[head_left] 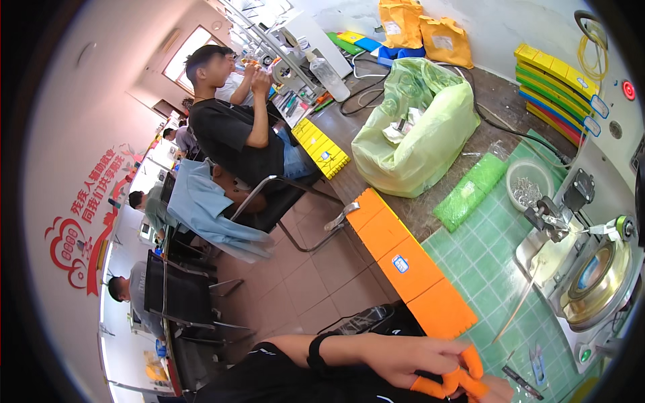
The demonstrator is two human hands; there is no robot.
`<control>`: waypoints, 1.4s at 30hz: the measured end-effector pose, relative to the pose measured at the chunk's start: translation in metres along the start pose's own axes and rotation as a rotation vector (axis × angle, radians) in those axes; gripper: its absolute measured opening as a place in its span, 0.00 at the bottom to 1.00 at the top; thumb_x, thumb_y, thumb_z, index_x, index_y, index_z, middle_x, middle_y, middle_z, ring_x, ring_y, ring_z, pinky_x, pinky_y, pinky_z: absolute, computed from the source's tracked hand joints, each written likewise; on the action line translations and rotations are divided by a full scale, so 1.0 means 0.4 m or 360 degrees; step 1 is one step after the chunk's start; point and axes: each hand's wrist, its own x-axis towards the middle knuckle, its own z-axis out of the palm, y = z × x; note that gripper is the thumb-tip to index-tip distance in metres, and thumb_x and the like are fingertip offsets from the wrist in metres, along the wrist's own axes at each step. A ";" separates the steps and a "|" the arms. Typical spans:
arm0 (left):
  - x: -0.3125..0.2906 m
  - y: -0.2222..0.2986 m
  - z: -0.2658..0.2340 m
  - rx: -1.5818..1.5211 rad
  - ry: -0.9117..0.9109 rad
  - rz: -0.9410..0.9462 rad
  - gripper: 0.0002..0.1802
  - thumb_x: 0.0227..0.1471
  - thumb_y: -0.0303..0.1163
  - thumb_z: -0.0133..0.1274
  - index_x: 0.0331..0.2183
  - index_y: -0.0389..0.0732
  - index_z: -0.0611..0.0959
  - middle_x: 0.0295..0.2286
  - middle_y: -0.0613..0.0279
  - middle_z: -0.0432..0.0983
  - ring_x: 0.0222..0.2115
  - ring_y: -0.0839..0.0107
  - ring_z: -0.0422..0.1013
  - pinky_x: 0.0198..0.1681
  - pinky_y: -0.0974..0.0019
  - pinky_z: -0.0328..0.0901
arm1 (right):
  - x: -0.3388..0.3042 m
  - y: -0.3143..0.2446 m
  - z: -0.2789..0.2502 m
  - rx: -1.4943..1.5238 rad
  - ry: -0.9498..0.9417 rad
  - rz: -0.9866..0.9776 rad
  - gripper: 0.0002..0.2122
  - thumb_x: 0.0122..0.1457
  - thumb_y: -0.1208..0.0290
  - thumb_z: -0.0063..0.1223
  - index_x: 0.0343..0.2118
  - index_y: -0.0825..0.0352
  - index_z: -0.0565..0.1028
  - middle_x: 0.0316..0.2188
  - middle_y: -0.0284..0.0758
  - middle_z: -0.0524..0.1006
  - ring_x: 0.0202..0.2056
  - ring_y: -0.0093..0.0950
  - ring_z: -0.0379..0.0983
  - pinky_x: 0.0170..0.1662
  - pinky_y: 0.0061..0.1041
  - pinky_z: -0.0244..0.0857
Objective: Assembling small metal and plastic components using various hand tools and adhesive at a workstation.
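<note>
My left hand (410, 359), with a black band on its wrist, reaches in from the lower left over my lap. Orange finger cots (473, 361) cover some of its fingertips, and those fingers are bent down against my right hand (496, 389). Whatever may be pinched there is hidden. Only a skin-toned part of my right hand shows at the lower edge, its fingers mostly covered or out of sight. Close to the hands lie blue-handled snips (537, 365) and a dark slim tool (523, 383) on the green cutting mat (463, 269).
An orange segmented strip (410, 265) lines the bench edge. On the right stands a machine with a round metal reel (591, 282); a thin stick (517, 309) slants below it. Beyond are a bowl of small metal parts (527, 185), green wrap (470, 191) and a bag (416, 134). A seated co-worker (232, 134) is farther off.
</note>
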 end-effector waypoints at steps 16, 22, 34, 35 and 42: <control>0.021 -0.025 0.019 -0.0023 0.0035 -0.0079 0.04 0.63 0.25 0.54 0.40 0.37 0.80 0.50 0.45 0.71 0.52 0.47 0.67 0.57 0.52 0.61 | -0.024 0.016 0.018 -0.0193 0.0421 0.0012 0.15 0.60 0.79 0.56 0.51 0.73 0.80 0.37 0.45 0.85 0.34 0.39 0.82 0.42 0.32 0.72; -0.002 -0.031 0.025 0.0043 0.0121 -0.0238 0.08 0.63 0.29 0.55 0.36 0.35 0.74 0.49 0.48 0.67 0.47 0.52 0.69 0.49 0.59 0.66 | -0.040 0.024 -0.012 -0.0285 0.0553 -0.0144 0.12 0.60 0.77 0.60 0.46 0.74 0.81 0.40 0.47 0.83 0.36 0.41 0.81 0.42 0.34 0.72; -0.004 -0.007 0.066 0.0298 0.0493 -0.0053 0.09 0.61 0.27 0.57 0.33 0.35 0.74 0.45 0.50 0.69 0.44 0.53 0.70 0.48 0.58 0.66 | 0.010 -0.012 0.038 -0.0380 0.0554 -0.0292 0.11 0.52 0.85 0.67 0.39 0.73 0.81 0.35 0.46 0.81 0.32 0.40 0.77 0.36 0.30 0.72; -0.008 -0.005 0.071 0.0287 0.0504 -0.0049 0.09 0.61 0.27 0.57 0.33 0.35 0.74 0.45 0.50 0.69 0.44 0.53 0.70 0.48 0.58 0.66 | 0.006 -0.015 0.042 -0.0380 0.0546 -0.0293 0.11 0.52 0.85 0.67 0.39 0.73 0.81 0.34 0.47 0.81 0.32 0.39 0.77 0.36 0.30 0.71; 0.034 -0.021 0.062 0.0189 0.0438 -0.0185 0.04 0.59 0.26 0.60 0.35 0.38 0.81 0.42 0.54 0.75 0.41 0.55 0.73 0.47 0.58 0.67 | -0.138 0.101 0.067 -0.1034 0.0887 -0.0216 0.22 0.46 0.66 0.75 0.43 0.68 0.78 0.38 0.43 0.81 0.37 0.39 0.77 0.44 0.38 0.68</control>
